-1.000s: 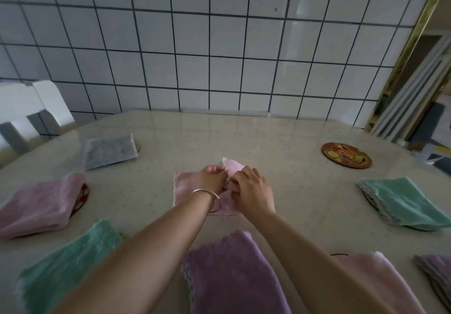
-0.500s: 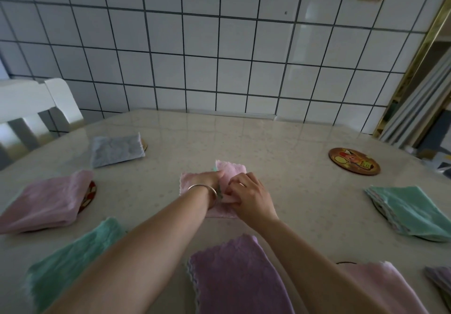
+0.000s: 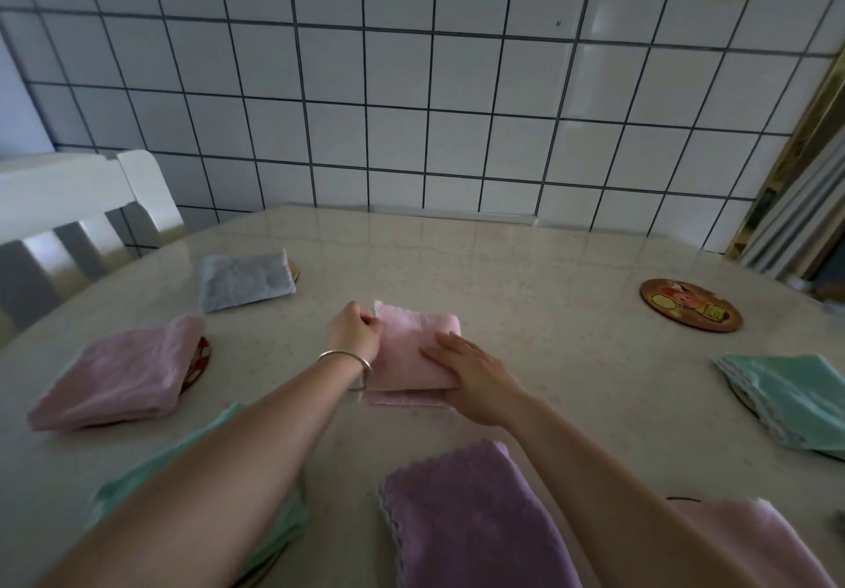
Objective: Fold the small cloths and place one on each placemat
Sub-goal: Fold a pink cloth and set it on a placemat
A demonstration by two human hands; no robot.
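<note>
The pink cloth (image 3: 414, 349) lies folded mid-table (image 3: 526, 295) — the left hand (image 3: 352, 333) pinches its left edge with curled fingers. The right hand (image 3: 471, 375) presses flat on it, fingers spread.

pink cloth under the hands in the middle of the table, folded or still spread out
Folded. The small pink fleece cloth lies doubled, a lower layer's edge showing at its near side; the right hand presses it flat, and the left hand pinches its left edge.

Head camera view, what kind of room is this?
Probably a home dining corner or kitchen: a white tiled wall, a pale table with a round placemat, and a white chair.
</note>
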